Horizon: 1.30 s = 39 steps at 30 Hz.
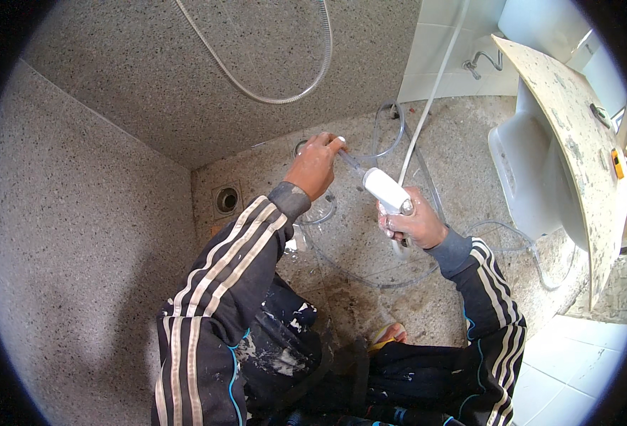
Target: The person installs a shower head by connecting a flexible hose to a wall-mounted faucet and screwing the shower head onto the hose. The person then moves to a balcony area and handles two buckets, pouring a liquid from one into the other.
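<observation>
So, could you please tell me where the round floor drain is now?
In the head view, the round floor drain is left of centre, near the corner of the speckled walls and left of the person's left hand.

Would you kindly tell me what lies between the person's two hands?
In the head view, the white handheld piece gripped by the right hand, then a short stretch of clear tubing toward the left hand.
</observation>
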Each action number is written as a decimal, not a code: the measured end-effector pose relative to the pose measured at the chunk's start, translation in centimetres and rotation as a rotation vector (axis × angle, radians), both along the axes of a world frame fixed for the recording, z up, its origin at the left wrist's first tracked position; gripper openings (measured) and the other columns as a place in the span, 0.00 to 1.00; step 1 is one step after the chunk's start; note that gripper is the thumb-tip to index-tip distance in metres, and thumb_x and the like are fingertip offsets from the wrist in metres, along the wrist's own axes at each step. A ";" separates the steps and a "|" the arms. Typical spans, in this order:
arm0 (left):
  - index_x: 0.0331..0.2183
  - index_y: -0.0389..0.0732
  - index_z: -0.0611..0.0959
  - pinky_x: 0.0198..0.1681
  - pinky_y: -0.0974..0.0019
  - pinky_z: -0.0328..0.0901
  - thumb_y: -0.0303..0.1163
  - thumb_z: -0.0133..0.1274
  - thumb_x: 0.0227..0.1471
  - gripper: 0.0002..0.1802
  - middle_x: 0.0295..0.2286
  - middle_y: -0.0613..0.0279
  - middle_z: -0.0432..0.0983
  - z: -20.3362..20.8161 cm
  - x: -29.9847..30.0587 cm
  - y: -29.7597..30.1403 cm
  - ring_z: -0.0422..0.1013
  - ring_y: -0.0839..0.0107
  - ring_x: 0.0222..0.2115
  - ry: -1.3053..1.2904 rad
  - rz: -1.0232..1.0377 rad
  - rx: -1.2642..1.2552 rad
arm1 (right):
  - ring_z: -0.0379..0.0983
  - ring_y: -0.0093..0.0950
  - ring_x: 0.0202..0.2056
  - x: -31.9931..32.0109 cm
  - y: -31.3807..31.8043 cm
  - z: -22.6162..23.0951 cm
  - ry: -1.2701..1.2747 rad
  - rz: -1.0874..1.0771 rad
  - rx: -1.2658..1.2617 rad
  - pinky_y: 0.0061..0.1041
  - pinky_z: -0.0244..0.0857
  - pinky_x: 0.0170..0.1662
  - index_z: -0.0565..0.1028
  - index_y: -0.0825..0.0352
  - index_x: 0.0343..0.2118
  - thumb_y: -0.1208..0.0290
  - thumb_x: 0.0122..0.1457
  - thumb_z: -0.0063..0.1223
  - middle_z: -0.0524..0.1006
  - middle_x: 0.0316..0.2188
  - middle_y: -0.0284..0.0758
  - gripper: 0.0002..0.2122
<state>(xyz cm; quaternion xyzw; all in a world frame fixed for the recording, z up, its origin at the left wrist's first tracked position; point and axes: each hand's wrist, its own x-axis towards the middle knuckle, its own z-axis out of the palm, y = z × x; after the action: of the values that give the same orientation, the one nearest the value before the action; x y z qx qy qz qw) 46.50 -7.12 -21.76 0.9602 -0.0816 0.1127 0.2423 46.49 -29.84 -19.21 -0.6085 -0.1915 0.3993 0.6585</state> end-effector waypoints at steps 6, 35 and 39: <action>0.35 0.39 0.76 0.45 0.57 0.63 0.13 0.42 0.40 0.18 0.38 0.53 0.69 0.2 0.1 -0.1 0.65 0.55 0.41 0.087 0.005 0.019 | 0.64 0.15 0.16 0.1 0.1 0.1 0.017 -0.008 0.023 0.15 0.58 0.17 0.68 0.69 0.29 0.72 0.46 0.52 0.70 0.19 0.30 0.08; 0.34 0.39 0.74 0.36 0.54 0.64 0.19 0.45 0.46 0.10 0.32 0.50 0.70 -0.8 -0.1 -0.3 0.69 0.50 0.34 0.079 0.014 -0.017 | 0.64 0.15 0.14 0.9 0.3 0.7 -0.037 -0.032 0.026 0.14 0.58 0.15 0.69 0.69 0.25 0.73 0.46 0.50 0.70 0.16 0.29 0.06; 0.34 0.39 0.74 0.36 0.54 0.64 0.19 0.45 0.46 0.10 0.31 0.50 0.71 -0.5 -0.1 -0.4 0.69 0.51 0.34 0.089 0.000 -0.046 | 0.64 0.15 0.14 0.9 0.3 0.9 -0.048 -0.023 0.011 0.14 0.57 0.15 0.69 0.69 0.24 0.72 0.46 0.50 0.70 0.16 0.29 0.06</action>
<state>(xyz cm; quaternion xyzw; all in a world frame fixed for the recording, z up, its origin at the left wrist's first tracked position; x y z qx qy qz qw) 46.44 -7.52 -22.28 0.9584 -0.0680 0.0719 0.2677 47.36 -29.58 -18.27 -0.6165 -0.2026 0.3758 0.6615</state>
